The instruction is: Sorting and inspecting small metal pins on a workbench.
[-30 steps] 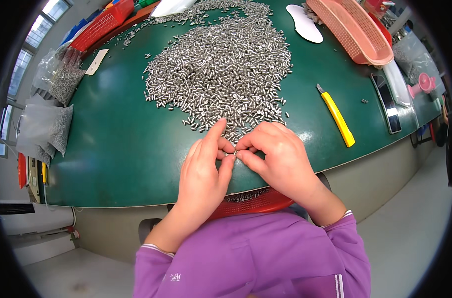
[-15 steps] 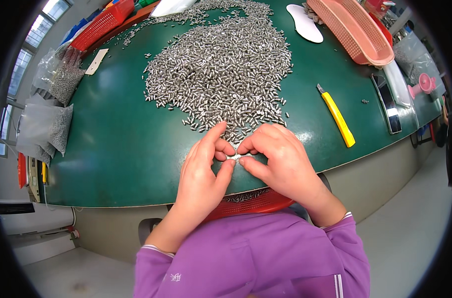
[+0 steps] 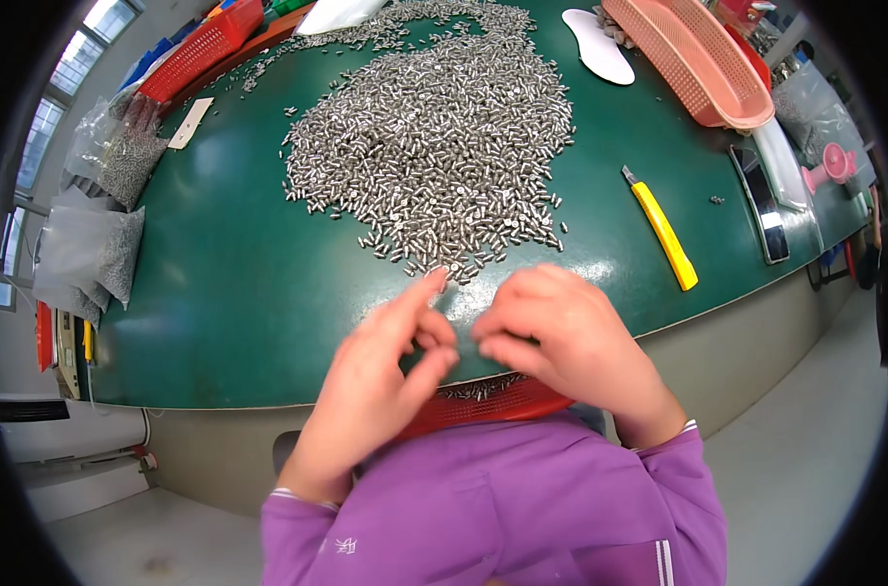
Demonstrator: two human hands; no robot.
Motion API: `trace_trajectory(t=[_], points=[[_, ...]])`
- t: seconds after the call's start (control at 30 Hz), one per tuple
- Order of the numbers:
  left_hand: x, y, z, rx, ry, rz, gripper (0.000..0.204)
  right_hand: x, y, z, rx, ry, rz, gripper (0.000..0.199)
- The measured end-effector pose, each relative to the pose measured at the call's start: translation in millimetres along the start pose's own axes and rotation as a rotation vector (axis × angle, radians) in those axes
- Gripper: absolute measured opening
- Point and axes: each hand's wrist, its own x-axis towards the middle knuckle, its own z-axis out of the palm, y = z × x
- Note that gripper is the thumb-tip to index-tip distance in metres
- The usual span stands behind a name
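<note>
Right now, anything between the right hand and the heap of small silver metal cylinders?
Nothing visible: only green tabletop lies between the right hand and the heap of small silver metal cylinders. The left hand is left of that path; the yellow utility knife lies off to the right.

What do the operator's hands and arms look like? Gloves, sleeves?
Left hand and right hand are both ungloved, with no watch or bracelet visible. Purple sleeves end short of the wrists; their cuffs have white striped edging.
</note>
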Motion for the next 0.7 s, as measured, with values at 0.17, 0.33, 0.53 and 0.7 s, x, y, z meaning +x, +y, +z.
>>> trace_trajectory(t=[0.17,0.33,0.53,0.7], points=[[23.1,-21.7,15.6,0.231,0.288,0.185,0.072,14.0,6.7,17.8,-0.169,0.161,0.023,0.015],[27.3,-21.0,23.5,0.32,0.293,0.231,0.07,16.4,8.0,24.3,-0.174,0.16,-0.003,0.014],[19.7,-18.0,22.7,0.162,0.19,0.152,0.067,11.5,5.6,16.1,-0.091,0.071,0.006,0.013],[13.8,-14.3,20.5,0.082,0.149,0.097,0.067,8.5,1.9,13.3,-0.009,0.048,0.025,0.013]])
